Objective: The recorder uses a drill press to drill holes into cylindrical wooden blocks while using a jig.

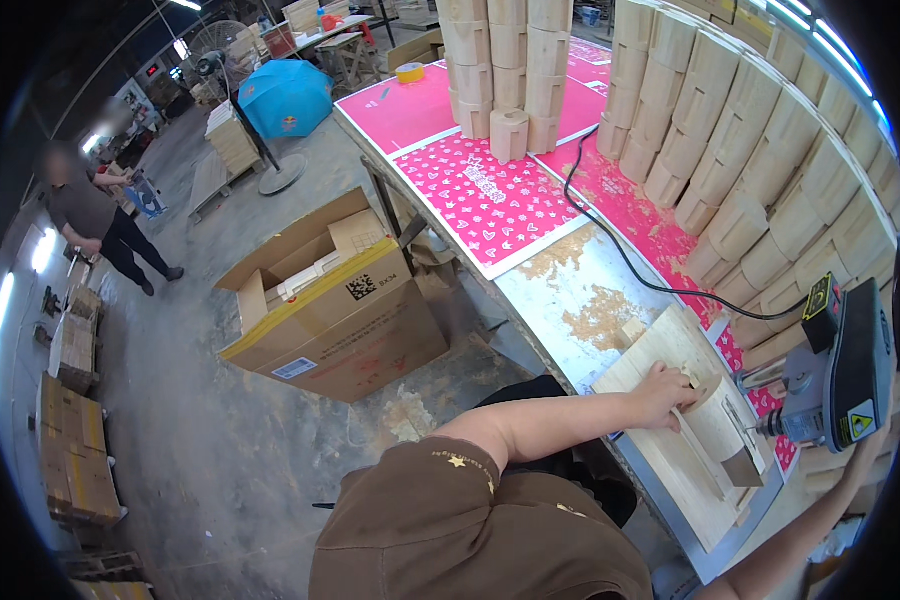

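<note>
My left hand (667, 395) is closed around the upper end of a pale rounded wooden block (713, 425), its thumb and fingers over the edge. The block lies on a flat plywood board (660, 450) with a thin wooden strip beside it. Right of the block stands a small bench drill press (855, 365) with a black housing, its chuck (773, 424) pointing at the block's side. My right hand (876, 438) reaches up to the press's far right side. Its fingers are hidden there, so its grip cannot be made out.
Tall stacks of similar wooden blocks (705, 110) line the bench's far and right sides. A black cable (625, 262) crosses the pink-patterned bench top (490, 190), strewn with sawdust. An open carton (340, 320) stands left. Another person (105, 215) stands farther off.
</note>
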The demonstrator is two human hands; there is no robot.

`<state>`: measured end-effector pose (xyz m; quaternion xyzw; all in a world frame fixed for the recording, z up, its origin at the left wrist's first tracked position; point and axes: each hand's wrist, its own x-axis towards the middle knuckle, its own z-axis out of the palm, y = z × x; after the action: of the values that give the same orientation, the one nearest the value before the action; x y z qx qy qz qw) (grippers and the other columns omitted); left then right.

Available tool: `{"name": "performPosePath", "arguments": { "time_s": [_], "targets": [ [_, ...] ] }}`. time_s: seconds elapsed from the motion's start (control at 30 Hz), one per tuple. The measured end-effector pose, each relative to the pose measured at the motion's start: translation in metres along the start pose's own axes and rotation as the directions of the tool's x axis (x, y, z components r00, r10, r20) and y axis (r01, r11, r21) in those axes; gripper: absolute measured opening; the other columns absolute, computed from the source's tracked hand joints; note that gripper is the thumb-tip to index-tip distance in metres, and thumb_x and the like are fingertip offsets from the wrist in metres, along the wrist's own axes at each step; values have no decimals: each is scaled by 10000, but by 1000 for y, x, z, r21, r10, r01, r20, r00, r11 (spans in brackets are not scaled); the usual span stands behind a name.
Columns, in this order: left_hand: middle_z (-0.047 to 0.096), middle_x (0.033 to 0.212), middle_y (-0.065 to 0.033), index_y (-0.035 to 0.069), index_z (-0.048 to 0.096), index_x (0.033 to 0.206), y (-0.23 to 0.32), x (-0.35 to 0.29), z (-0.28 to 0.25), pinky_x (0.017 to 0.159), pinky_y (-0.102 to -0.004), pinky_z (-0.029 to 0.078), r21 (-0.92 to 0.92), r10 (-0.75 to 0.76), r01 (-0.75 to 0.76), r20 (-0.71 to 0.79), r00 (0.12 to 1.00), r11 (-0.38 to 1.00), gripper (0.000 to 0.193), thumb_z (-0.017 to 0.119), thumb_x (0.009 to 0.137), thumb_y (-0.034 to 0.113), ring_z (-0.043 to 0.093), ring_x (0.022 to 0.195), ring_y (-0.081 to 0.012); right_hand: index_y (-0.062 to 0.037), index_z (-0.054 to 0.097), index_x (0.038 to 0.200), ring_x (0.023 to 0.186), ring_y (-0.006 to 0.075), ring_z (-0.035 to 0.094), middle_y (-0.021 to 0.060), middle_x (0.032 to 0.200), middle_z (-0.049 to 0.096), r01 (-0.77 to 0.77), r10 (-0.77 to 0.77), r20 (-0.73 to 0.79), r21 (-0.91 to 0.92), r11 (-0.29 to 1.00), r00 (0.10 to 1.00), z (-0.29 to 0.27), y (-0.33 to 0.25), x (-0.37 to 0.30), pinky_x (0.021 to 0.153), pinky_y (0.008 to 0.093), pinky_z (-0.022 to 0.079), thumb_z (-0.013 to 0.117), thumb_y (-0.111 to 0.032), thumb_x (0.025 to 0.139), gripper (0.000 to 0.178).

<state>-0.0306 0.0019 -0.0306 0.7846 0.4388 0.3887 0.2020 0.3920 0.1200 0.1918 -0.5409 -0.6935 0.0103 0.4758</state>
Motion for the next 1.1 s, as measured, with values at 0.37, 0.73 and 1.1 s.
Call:
{"name": "performPosePath", "arguments": {
  "time_s": [0.37, 0.73, 1.1],
  "targets": [
    [567, 786, -72, 112, 561, 742, -4, 1, -8, 682, -430, 390, 5, 80, -80, -3, 997, 997, 390, 798, 474, 266, 553, 804, -295, -47, 607, 1154, 657, 60, 501, 22, 839, 625, -102, 76, -199, -126, 987, 977, 6, -135, -84, 577, 210, 398, 502, -252, 937, 317],
    [522, 751, -1, 116, 642, 979, 5, 4, -21, 790, -374, 295, 35, -3, -1, 123, 992, 999, 451, 791, 574, 246, 522, 812, -207, 16, 630, 869, 579, 162, 542, 94, 656, 562, 24, -55, -252, -125, 992, 966, 56, -204, -190, 542, 261, 403, 547, -55, 865, 109],
    [506, 732, -19, 105, 654, 850, 4, 5, -19, 801, -367, 305, -63, 15, -9, 93, 996, 998, 334, 798, 568, 212, 509, 784, -221, -13, 625, 917, 752, 261, 568, 112, 823, 609, 115, -144, -398, -96, 989, 906, 110, -153, -224, 672, 354, 423, 581, 1, 785, 140]
  ]
}}
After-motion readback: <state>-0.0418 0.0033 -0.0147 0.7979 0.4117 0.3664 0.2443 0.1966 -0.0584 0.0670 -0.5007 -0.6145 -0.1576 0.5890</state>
